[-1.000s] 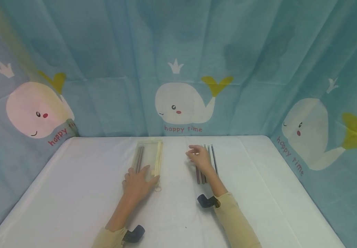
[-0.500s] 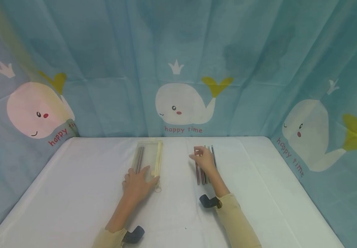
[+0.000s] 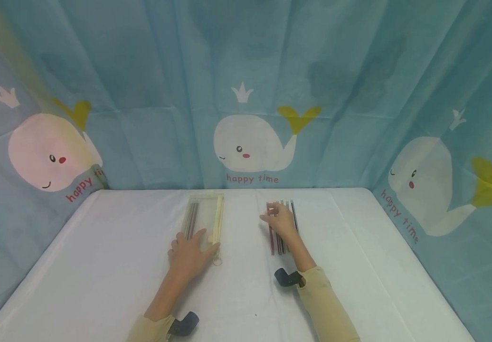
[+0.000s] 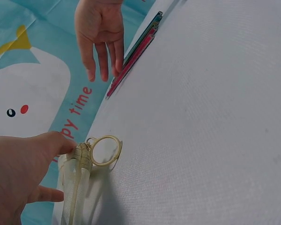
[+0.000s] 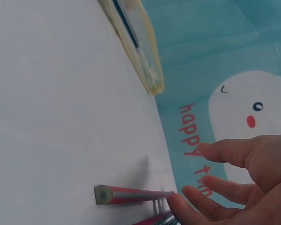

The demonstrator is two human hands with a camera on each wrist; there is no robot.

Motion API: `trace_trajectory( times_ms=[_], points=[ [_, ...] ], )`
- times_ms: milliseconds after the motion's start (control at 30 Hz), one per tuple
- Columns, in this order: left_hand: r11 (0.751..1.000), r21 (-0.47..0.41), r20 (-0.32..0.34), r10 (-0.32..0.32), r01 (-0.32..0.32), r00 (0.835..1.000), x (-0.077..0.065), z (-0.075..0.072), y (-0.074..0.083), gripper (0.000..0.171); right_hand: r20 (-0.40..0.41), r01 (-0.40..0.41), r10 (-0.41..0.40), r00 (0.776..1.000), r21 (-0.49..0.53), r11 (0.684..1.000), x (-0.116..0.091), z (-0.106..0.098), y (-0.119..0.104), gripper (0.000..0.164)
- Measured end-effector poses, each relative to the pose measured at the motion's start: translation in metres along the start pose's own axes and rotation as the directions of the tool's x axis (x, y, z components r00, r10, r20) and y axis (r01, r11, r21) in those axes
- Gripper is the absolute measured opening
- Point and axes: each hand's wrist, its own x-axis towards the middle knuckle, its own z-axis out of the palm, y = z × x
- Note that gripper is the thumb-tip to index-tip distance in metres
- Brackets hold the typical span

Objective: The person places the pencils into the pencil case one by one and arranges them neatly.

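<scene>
A see-through cream pencil pouch (image 3: 205, 213) with a few dark pencils inside lies on the white table (image 3: 100, 266). My left hand (image 3: 190, 254) rests flat on its near end. The thumb (image 4: 61, 143) touches the zipper end beside a cream pull ring (image 4: 103, 150). Several loose pencils (image 3: 272, 243) lie side by side to the right. My right hand (image 3: 279, 222) hovers low over them with fingers relaxed. One fingertip (image 5: 178, 204) touches a red pencil (image 5: 131, 194) that lies flat on the cloth. The pouch (image 5: 136, 42) shows farther off in the right wrist view.
A teal curtain with white whales (image 3: 250, 145) hangs close behind the table and wraps both sides. Black wrist mounts (image 3: 286, 277) sit on both forearms. Bare white cloth stretches left of the pouch, right of the pencils and toward me.
My right hand has shifted slightly right and settled over the loose pencils, with a fingertip now on the red one. The left hand and the pouch have not moved.
</scene>
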Motion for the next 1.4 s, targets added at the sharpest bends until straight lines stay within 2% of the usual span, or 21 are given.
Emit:
trace_trajectory(
  times_ms=[167,600,900,1100,1400],
  points=[
    [1.0,-0.005,-0.002,-0.001,0.001,1.0,0.0,0.001,0.0,0.074,-0.018,-0.004,0.004,1.0,-0.011,1.0,0.001,0.0,0.001,0.047],
    [1.0,-0.002,0.01,-0.004,0.004,1.0,-0.001,0.001,-0.001,0.075,0.029,-0.046,0.045,0.999,0.015,0.999,-0.003,0.005,0.002,0.053],
    [1.0,-0.004,0.003,-0.002,0.002,1.0,0.0,0.002,-0.002,0.076,0.008,-0.03,0.031,0.999,-0.102,0.994,-0.002,0.013,0.002,0.054],
    [1.0,-0.001,0.008,-0.005,0.005,1.0,0.0,0.001,-0.002,0.075,-0.013,-0.013,0.011,1.0,-0.137,0.991,0.0,0.019,0.006,0.055],
    [1.0,-0.004,0.013,-0.014,0.014,1.0,0.0,0.0,0.0,0.075,-0.035,0.039,-0.047,0.998,-0.196,0.98,0.004,0.024,0.011,0.045]
  ],
)
